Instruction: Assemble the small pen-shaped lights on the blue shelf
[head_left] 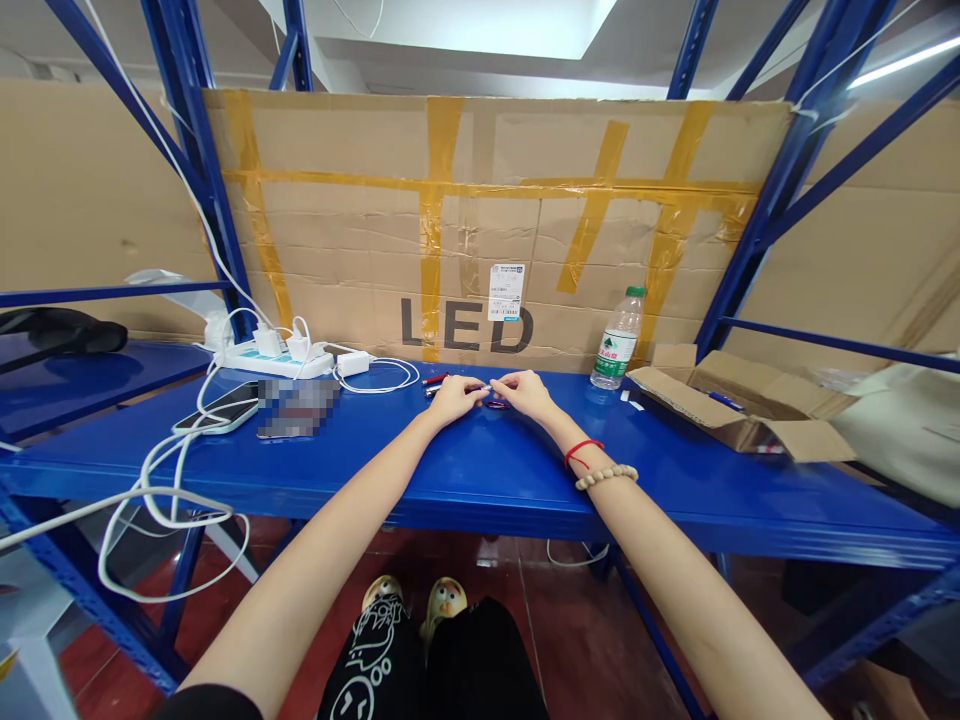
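My left hand (454,400) and my right hand (526,393) meet over the middle of the blue table, fingertips nearly touching. Both are pinched on a small slim pen part (486,388), mostly covered by the fingers. Just below the fingertips lies a dark red, shiny pen piece (497,405). Behind my left hand are a red pen (435,379) and a darker slim piece (430,392), partly hidden by that hand. A red string and a beaded bracelet circle my right wrist.
On the right stand a water bottle (618,338) and an open cardboard box (720,400) with a blue pen (725,401) inside. At left lie a phone (219,410), a power strip (277,357) and white cables (180,490) hanging over the edge. Cardboard (337,240) walls the back.
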